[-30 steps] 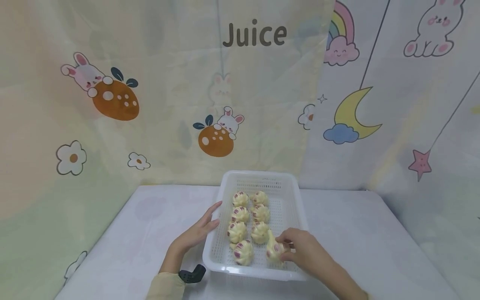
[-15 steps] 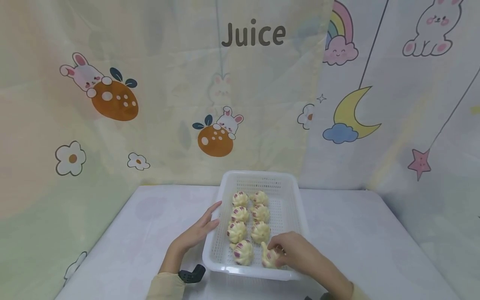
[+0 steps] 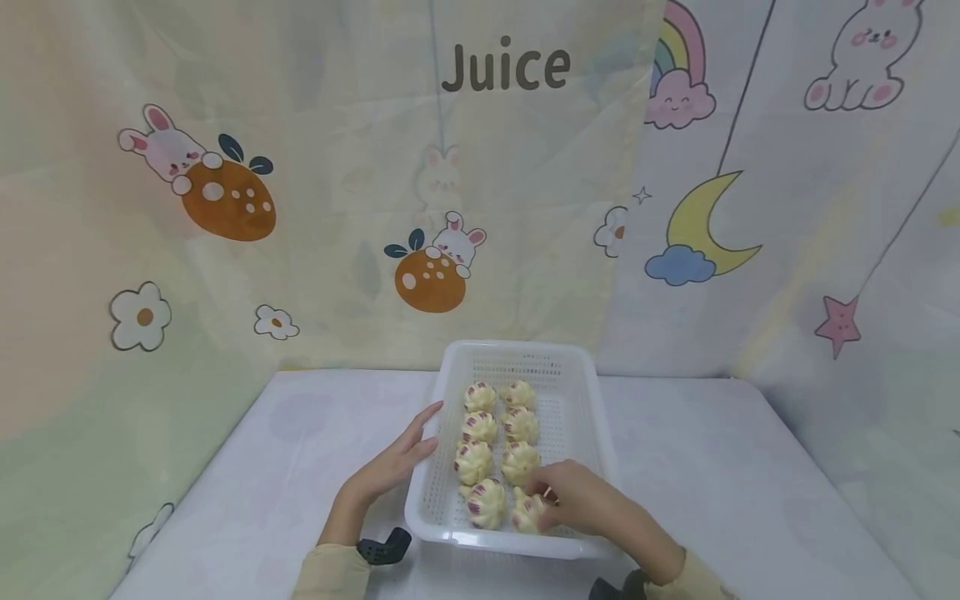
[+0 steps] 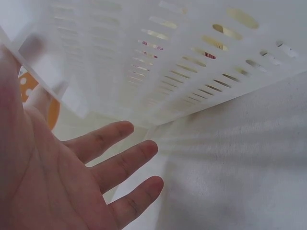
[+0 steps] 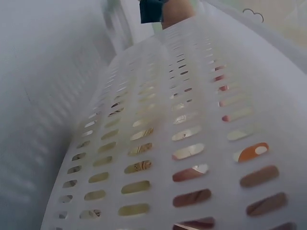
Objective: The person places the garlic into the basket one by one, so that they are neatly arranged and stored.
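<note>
Cream garlic bulbs with purple streaks and ridged sides lie in two columns in a white perforated plastic basket (image 3: 592,408). In the head view my right hand (image 3: 581,500) reaches over the right wall and pinches the nearest right-hand garlic bulb (image 3: 527,510), partly hidden by the fingers. To its left lies another front garlic bulb (image 3: 486,503). My left hand (image 3: 392,467) rests at the basket's left rim. The left wrist view shows that hand's (image 4: 72,167) fingers fairly straight beside the slotted wall. In the right wrist view the basket wall (image 5: 158,115) hides the right hand almost entirely.
The basket stands on a white-covered table (image 3: 697,467), near the patterned backdrop (image 3: 322,167). Dark bands with small devices sit on both wrists, and the left wrist device (image 3: 386,547) is beside the basket's front-left corner.
My right hand has moved left with the garlic bulb and set it lower, closer to the front-left bulb and behind the front wall. The left hand and the basket stay put.
</note>
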Action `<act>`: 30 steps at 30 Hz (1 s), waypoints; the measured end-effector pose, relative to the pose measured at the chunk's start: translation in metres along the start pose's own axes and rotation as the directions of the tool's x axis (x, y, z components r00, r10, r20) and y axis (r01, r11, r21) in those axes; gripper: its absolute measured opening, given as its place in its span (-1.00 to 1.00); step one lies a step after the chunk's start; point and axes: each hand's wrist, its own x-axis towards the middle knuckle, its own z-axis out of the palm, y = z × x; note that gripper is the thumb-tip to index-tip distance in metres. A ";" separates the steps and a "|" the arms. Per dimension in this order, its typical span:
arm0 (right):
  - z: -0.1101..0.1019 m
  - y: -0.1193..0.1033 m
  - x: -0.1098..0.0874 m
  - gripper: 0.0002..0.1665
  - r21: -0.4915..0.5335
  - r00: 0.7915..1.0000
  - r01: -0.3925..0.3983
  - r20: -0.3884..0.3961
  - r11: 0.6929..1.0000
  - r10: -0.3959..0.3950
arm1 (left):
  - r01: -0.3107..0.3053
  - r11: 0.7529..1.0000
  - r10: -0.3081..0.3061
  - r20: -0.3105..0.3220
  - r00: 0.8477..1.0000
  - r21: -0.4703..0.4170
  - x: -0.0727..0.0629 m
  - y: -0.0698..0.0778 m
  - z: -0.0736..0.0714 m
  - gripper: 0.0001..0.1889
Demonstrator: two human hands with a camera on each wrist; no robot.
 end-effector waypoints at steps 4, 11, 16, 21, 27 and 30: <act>0.002 0.002 0.003 -0.63 0.005 1.000 -0.014 0.011 1.000 0.014 | 0.001 1.000 -0.001 0.004 1.000 -0.003 0.001 0.000 0.001 -0.41; 0.005 0.002 0.008 -0.65 0.052 1.000 -0.014 0.022 0.999 0.013 | -0.005 1.000 0.005 0.018 1.000 -0.018 0.003 -0.001 0.000 -0.41; 0.007 0.001 0.014 -0.64 0.086 0.999 0.033 0.035 0.996 -0.036 | -0.014 1.000 0.014 0.026 1.000 -0.017 0.004 -0.006 -0.004 -0.41; 0.009 -0.003 0.019 -0.62 0.119 0.997 0.069 0.020 0.990 -0.072 | -0.030 1.000 0.030 0.014 0.999 -0.010 0.003 -0.008 -0.009 -0.41; 0.009 -0.006 0.018 -0.59 0.170 0.999 0.034 -0.031 0.985 -0.029 | -0.035 0.999 0.036 0.028 0.999 -0.022 0.001 -0.005 -0.008 -0.41; 0.006 -0.006 0.013 -0.60 0.179 0.999 0.015 -0.045 0.984 -0.007 | -0.029 0.999 0.031 0.036 0.999 -0.035 0.002 -0.002 -0.003 -0.41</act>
